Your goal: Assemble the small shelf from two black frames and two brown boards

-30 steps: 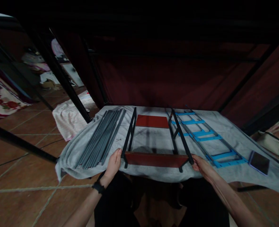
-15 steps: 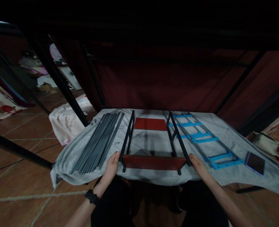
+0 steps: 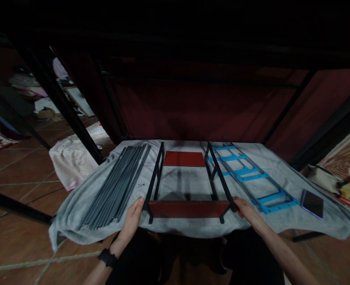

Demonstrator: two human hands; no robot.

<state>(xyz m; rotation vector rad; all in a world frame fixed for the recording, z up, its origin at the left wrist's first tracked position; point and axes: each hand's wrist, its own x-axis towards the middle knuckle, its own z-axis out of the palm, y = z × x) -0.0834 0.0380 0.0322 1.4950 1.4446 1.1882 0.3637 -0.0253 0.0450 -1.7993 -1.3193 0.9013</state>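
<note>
A low black metal frame with two reddish-brown boards (image 3: 189,209) stands in the middle of the grey blanket (image 3: 183,184). My left hand (image 3: 133,217) grips the frame's near left corner from outside. At its near right corner, my right hand (image 3: 245,209) has its fingers against the black bar; part of the fingers is hidden behind it. A bundle of grey metal rods (image 3: 115,186) lies to the left of the frame. On the right lie grey rods joined by blue plastic pieces (image 3: 252,174).
A dark phone (image 3: 312,203) lies near the blanket's right end. Tiny metal bits (image 3: 141,185) sit between the rods and frame. Black posts (image 3: 74,118) rise at the left, and a dark red curtain (image 3: 187,111) hangs behind. A striped cloth (image 3: 74,158) drapes lower left.
The whole view has shifted slightly, so things appear lower and further left. My right fingers sit a little closer round the frame's corner. The frame itself looks unmoved on the blanket.
</note>
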